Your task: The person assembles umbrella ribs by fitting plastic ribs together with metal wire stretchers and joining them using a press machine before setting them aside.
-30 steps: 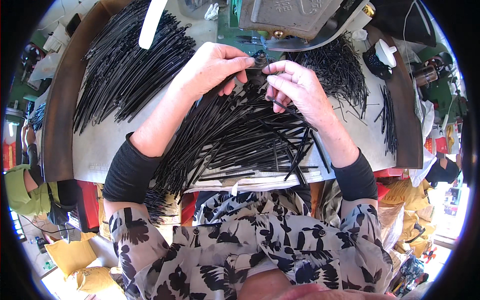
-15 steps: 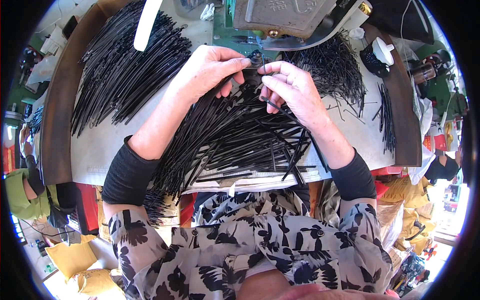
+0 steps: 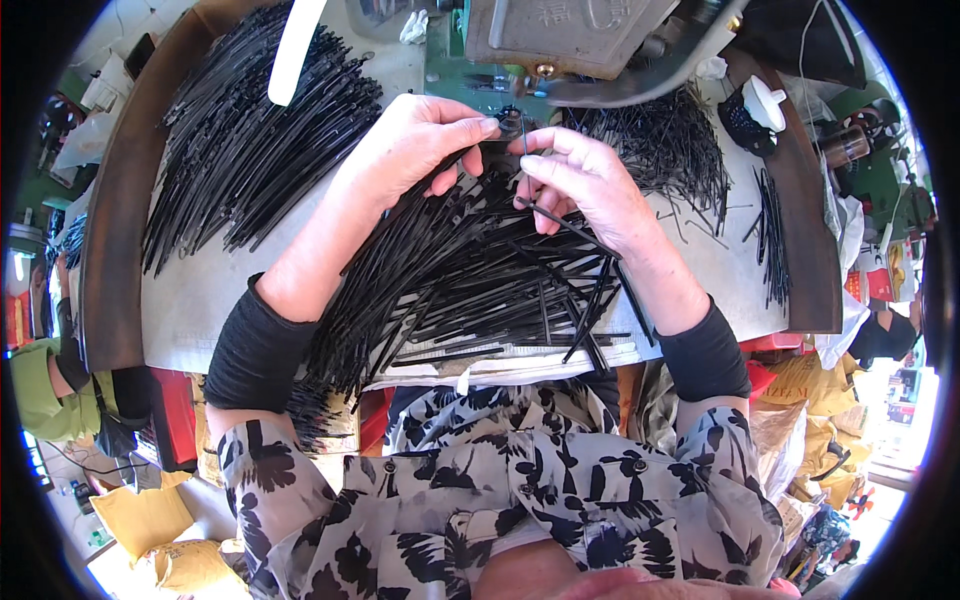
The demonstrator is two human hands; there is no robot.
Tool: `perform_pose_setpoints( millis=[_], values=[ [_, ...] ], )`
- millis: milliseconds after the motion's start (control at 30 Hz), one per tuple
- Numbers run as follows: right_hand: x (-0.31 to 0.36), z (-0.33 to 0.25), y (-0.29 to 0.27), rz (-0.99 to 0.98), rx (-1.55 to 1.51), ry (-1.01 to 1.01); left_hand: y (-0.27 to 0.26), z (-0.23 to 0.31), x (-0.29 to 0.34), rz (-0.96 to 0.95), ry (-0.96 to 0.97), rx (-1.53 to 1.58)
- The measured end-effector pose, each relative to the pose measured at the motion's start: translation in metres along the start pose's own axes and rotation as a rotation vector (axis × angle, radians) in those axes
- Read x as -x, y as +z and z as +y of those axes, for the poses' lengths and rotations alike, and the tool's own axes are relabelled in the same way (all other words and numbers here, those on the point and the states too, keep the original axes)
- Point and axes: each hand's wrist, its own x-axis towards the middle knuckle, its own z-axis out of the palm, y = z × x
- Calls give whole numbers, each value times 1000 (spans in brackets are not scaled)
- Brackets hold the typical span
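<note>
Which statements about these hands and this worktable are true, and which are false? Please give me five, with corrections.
1. The right hand holds a thin dark piece. True.
2. The left hand lies flat, fingers spread. False: it is raised, with bent fingers.
3. A grey machine head is beyond the hands. True.
4. The loose strips between the forearms are red. False: they are black.
5. Both forearms wear plain white bands. False: the bands are black.

Yellow packages lie lower left, near a person in green.
</note>
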Motion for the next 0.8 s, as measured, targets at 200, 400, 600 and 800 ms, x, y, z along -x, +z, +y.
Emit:
perform_pose_setpoints(
  millis=[200,400,600,800],
  values=[
    [5,-10,3,-326,53,76,4,4,4,36,50,-97],
    [-1,-1,-4,-97,194,72,6,6,5,-143,20,-273],
    [-6,2,-21,-64,13,45,4,10,8,-151,-41,-265],
    [-11,7,-30,-83,-353,25,-5,3,4,-212,-39,-174]
  ],
)
